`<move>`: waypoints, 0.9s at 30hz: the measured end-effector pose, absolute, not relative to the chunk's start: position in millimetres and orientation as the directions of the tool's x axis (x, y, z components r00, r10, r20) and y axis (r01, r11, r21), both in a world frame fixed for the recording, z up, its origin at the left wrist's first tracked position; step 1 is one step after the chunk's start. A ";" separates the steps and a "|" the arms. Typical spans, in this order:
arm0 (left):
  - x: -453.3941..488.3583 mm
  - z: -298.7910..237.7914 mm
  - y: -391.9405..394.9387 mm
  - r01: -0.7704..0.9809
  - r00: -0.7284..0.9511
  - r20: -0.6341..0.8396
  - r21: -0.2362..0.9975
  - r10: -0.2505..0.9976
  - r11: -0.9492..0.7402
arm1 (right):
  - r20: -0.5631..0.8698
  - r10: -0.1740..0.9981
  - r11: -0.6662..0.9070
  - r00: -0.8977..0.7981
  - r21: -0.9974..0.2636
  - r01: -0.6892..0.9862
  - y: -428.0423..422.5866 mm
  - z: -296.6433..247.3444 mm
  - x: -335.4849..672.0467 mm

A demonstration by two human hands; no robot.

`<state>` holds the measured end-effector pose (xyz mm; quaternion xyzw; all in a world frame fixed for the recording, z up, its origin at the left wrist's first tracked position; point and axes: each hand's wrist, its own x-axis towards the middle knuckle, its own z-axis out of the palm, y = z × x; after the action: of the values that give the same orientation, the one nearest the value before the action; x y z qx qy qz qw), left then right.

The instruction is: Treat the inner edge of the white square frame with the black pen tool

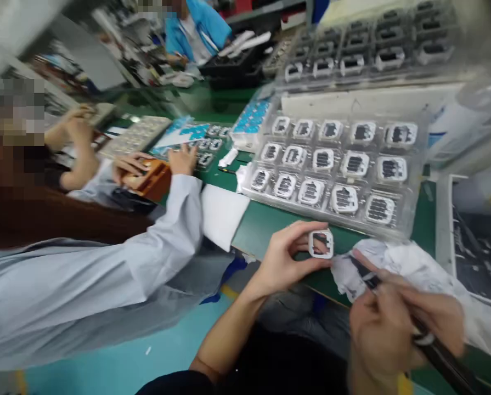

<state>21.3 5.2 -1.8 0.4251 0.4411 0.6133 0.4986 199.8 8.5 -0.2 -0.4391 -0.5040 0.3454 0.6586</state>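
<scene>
My left hand (pixel 284 255) pinches a small white square frame part (pixel 321 243) between thumb and fingers, just above the near edge of the green bench. My right hand (pixel 397 323) is closed round a dark pen-like tool (pixel 438 351); its tip points toward the part. A crumpled white cloth (pixel 397 263) lies under and beside my right hand. A clear plastic tray (pixel 410 211) holding several similar white parts with dark centres sits just behind my hands.
A second clear tray (pixel 368 55) of parts stands farther back. A co-worker in a pale coat sits at my left, hands on an orange block (pixel 154 178). A white sheet (pixel 223 211) lies on the bench. Another person in blue sits at the far end.
</scene>
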 end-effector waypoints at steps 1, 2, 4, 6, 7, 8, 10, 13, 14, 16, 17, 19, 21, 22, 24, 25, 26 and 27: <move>20.3 -1.1 3.0 -0.197 -0.134 0.086 0.974 0.987 -0.112 | 0.389 0.877 0.405 0.282 -0.914 -0.001 7.1 2.0 198.4; 19.3 -0.5 0.8 -0.158 -0.116 0.098 0.981 0.988 -0.115 | 0.440 0.860 0.461 0.257 -0.887 -0.024 6.5 3.8 196.1; 18.3 0.7 -3.1 -0.073 -0.097 0.129 0.988 0.987 -0.136 | 0.495 0.846 0.511 0.196 -0.859 -0.037 6.8 6.0 191.2; 18.3 2.9 -5.5 0.019 -0.093 0.162 0.987 0.982 -0.161 | 0.513 0.848 0.519 0.136 -0.855 -0.009 6.9 7.0 187.8; 18.5 4.3 -6.2 0.066 -0.088 0.177 0.983 0.980 -0.172 | 0.521 0.844 0.523 0.125 -0.852 0.020 6.6 7.3 186.8; 18.8 5.8 -6.7 0.108 -0.080 0.193 0.977 0.978 -0.184 | 0.533 0.837 0.530 0.124 -0.846 0.056 6.2 7.5 186.1; 19.6 8.4 -7.4 0.172 -0.056 0.212 0.965 0.976 -0.200 | 0.564 0.812 0.552 0.148 -0.825 0.118 5.3 7.7 185.0; 21.1 10.2 -8.7 0.234 -0.045 0.221 0.950 0.974 -0.205 | 0.580 0.797 0.560 0.167 -0.814 0.151 4.6 8.3 183.3; 21.8 10.0 -9.3 0.254 -0.050 0.224 0.945 0.973 -0.205 | 0.577 0.801 0.559 0.159 -0.816 0.148 4.5 8.6 182.7; 23.7 8.9 -10.8 0.292 -0.061 0.241 0.932 0.969 -0.214 | 0.572 0.806 0.553 0.152 -0.820 0.149 4.3 9.7 182.0; 24.7 8.1 -11.6 0.307 -0.064 0.254 0.925 0.965 -0.223 | 0.571 0.807 0.551 0.154 -0.820 0.155 4.3 10.4 181.7; 26.5 6.5 -13.1 0.324 -0.071 0.279 0.914 0.958 -0.242 | 0.573 0.805 0.549 0.155 -0.818 0.171 4.1 11.6 181.1; 27.4 5.5 -14.3 0.341 -0.077 0.281 0.909 0.957 -0.239 | 0.563 0.812 0.538 0.156 -0.824 0.176 4.0 12.2 180.1; 27.6 5.3 -14.7 0.353 -0.080 0.274 0.907 0.958 -0.230 | 0.557 0.815 0.532 0.159 -0.828 0.176 4.0 12.0 179.5; 27.5 5.4 -15.2 0.380 -0.083 0.256 0.902 0.963 -0.207 | 0.549 0.818 0.523 0.173 -0.834 0.173 4.3 10.9 178.2; 27.3 5.6 -15.2 0.392 -0.083 0.252 0.898 0.964 -0.201 | 0.547 0.818 0.523 0.178 -0.836 0.168 4.4 10.0 177.6; 27.2 5.8 -15.2 0.403 -0.083 0.256 0.893 0.963 -0.203 | 0.546 0.819 0.523 0.178 -0.837 0.160 4.5 9.1 177.2; 27.2 6.1 -15.1 0.411 -0.082 0.265 0.887 0.961 -0.209 | 0.544 0.820 0.523 0.179 -0.838 0.155 4.5 8.1 176.9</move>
<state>27.2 -15.1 6.1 0.6134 0.5592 0.4779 0.2875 176.9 4.5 8.1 -0.4154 -0.5869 0.2572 0.6456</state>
